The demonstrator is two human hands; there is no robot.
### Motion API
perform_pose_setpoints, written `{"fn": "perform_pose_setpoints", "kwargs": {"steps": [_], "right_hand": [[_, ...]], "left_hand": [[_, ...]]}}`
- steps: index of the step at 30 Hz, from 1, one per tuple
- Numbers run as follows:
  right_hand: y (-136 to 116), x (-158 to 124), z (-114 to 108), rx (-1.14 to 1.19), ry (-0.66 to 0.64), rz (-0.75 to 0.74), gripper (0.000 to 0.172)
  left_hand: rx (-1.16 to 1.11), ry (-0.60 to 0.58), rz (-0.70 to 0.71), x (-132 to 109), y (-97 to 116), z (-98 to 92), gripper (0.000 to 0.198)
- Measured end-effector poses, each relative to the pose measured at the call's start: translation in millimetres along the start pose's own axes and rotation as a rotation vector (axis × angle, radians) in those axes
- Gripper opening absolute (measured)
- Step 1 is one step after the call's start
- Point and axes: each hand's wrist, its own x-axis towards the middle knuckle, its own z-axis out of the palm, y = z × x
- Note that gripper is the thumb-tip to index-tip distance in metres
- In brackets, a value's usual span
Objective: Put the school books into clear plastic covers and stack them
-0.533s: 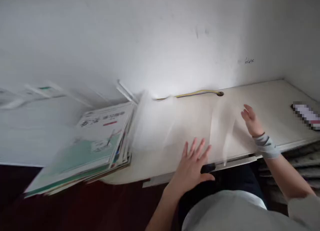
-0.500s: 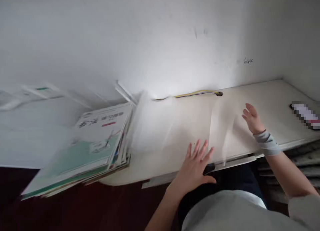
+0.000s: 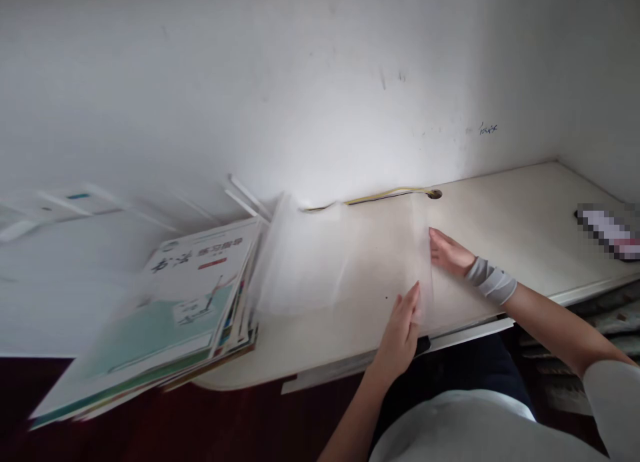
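A clear plastic sheet or sleeve lies on the pale desk, its right edge standing up slightly between my hands. My left hand is turned on its side at the lower part of that edge, fingers straight and close together. From the other side, my right hand, with a grey band at the wrist, points its stretched fingers at the upper part of the edge. Whether either hand presses on the plastic is hard to tell. Left of the sheet lies a stack of books.
Thin yellow and dark cables run along the wall into a round hole. A blurred-out phone-like device lies at the far right. White strips lean behind the books. A drawer edge sticks out in front.
My right hand has moved left to the plastic's edge. My left hand has turned from spread and palm-down to its side, fingers together. The plastic's right edge has shifted slightly left.
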Motion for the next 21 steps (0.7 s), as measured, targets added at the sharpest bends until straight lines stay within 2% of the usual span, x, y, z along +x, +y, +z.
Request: {"fn": "perform_pose_setpoints", "kwargs": {"steps": [3,4,6,9,12,14,15,17,19,21], "right_hand": [[1,-7,16,0.141,-0.158,0.146,0.064],[3,-9,19,0.154,-0.186,0.176,0.066],[4,-15,19,0.119,-0.189,0.167,0.057],[-3,-22,2,-0.155,-0.039,0.006,0.039],[-28,-35,-20,-0.744,0.28,-0.24,0.043],[-49,-50,-25,-1.134,0.499,-0.378,0.047],[-58,-57,-24,-1.278,0.548,-0.442,0.049],[-72,-70,-20,-1.454,0.49,-0.569,0.053],[-75,-78,-24,-1.513,0.426,-0.642,0.053],[-67,-79,-41,-1.531,0.492,-0.604,0.052]], "left_hand": [[0.071,-0.022,0.042,4,2,4.5,0.052],[0.116,-0.033,0.059,6,3,6.0,0.052],[0.236,-0.052,0.07,10,5,8.9,0.051],[0.436,-0.074,0.033,14,9,13.4,0.048],[0.579,-0.059,-0.028,18,15,18.0,0.048],[0.631,-0.055,-0.06,21,19,21.3,0.049],[0.648,-0.055,-0.068,23,21,22.8,0.049],[0.679,-0.049,-0.076,27,23,25.4,0.048],[0.705,-0.041,-0.076,28,23,26.8,0.048],[0.725,-0.046,-0.084,26,19,27.2,0.048]]}}
